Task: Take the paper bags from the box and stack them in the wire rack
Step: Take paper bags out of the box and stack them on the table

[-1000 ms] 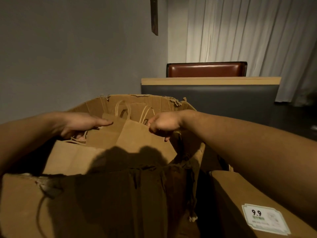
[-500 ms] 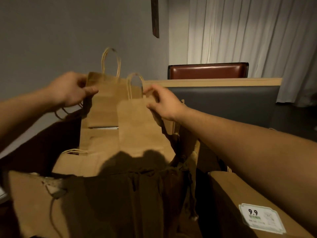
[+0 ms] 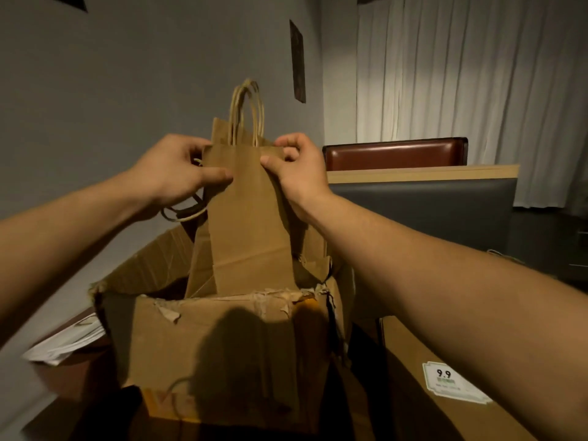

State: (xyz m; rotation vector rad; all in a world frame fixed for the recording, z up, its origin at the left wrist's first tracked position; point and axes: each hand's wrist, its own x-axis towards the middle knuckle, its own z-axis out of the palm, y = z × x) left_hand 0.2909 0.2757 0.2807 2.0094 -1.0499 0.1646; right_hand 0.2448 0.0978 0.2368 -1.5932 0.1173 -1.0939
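Observation:
Flat brown paper bags (image 3: 246,224) with twisted handles are held upright above a torn cardboard box (image 3: 216,348). My left hand (image 3: 176,173) pinches their top left edge, thumb across the front. Gripping the top right corner is my right hand (image 3: 297,171). The bags' lower ends still reach down inside the box. One loose handle loop hangs below my left hand. No wire rack is in view.
A second cardboard box (image 3: 413,377) with a "9.9" sticker (image 3: 451,385) lies at the lower right under my right forearm. White papers (image 3: 66,342) lie left of the box. Behind stand a dark counter (image 3: 423,198), a brown chair back (image 3: 394,152) and curtains.
Both hands reached into the box, took hold of paper bags and lifted them up. The two hands came together, so the bags now overlap as one bunch.

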